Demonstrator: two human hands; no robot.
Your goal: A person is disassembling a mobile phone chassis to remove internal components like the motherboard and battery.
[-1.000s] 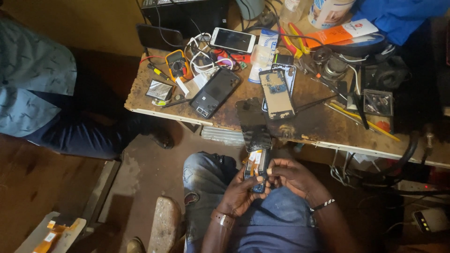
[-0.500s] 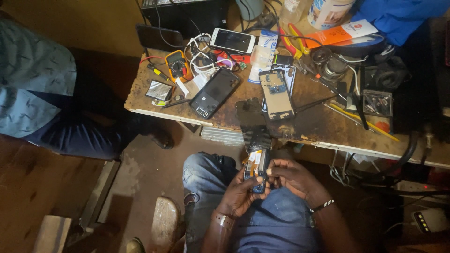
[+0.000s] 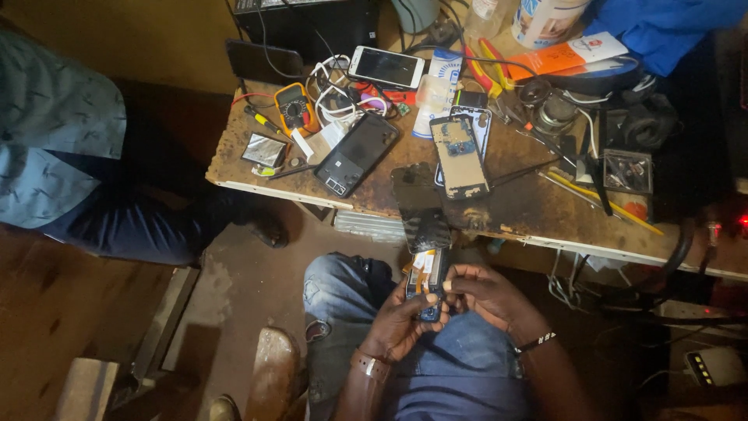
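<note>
Our left hand (image 3: 401, 321) and right hand (image 3: 487, 292) both closed around the opened phone (image 3: 425, 284), just below the cluttered counter (image 3: 538, 214).

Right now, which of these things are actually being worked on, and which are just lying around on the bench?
In hand:
opened phone, held by left hand and right hand

Lying about:
black phone
white phone
phone frame
yellow multimeter
orange booklet
workbench
</note>
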